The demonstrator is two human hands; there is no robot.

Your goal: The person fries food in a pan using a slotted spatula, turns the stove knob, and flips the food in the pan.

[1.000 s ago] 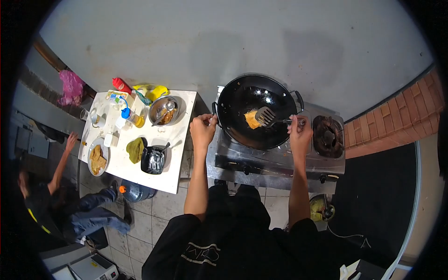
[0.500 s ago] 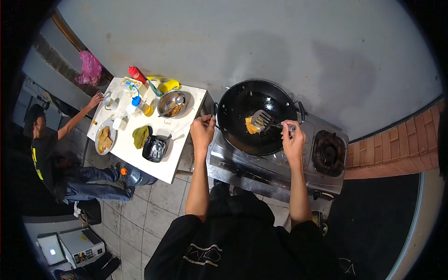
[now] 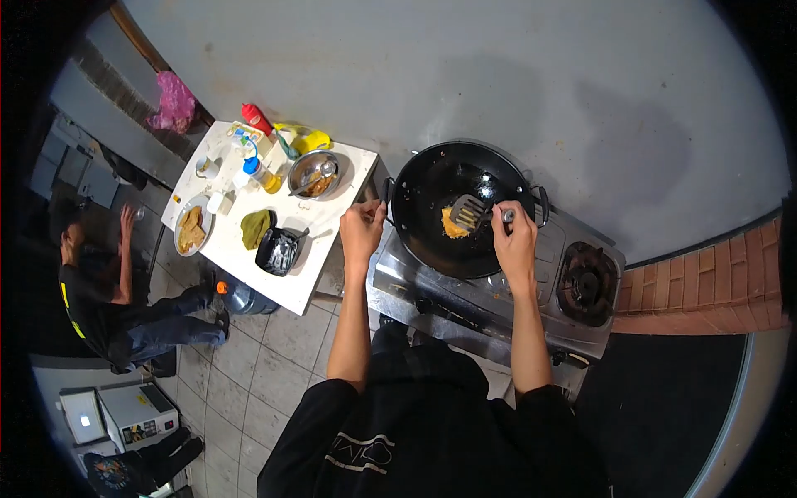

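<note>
A black wok (image 3: 423,241) sits on the stove, with a golden-brown fried piece of food (image 3: 453,224) in it. My right hand (image 3: 516,241) is closed round the handle of a slotted spatula (image 3: 471,212), whose blade lies over the food's right part. On the other side, my left hand (image 3: 362,234) has its fingers closed at the wok's left loop handle (image 3: 388,192); part of that grip is hidden.
A bare burner (image 3: 588,283) is right of the wok. On the white table (image 3: 349,178) are a metal bowl (image 3: 300,163), a black dish (image 3: 277,251), a plate of fried food (image 3: 195,202) and bottles. A co-worker (image 3: 91,282) stands beyond it, near a water jug (image 3: 245,297).
The spatula has shifted slightly over the food, and my right hand has turned, its handle end now pointing up at me. The co-worker's arm has drawn back from the table.
</note>
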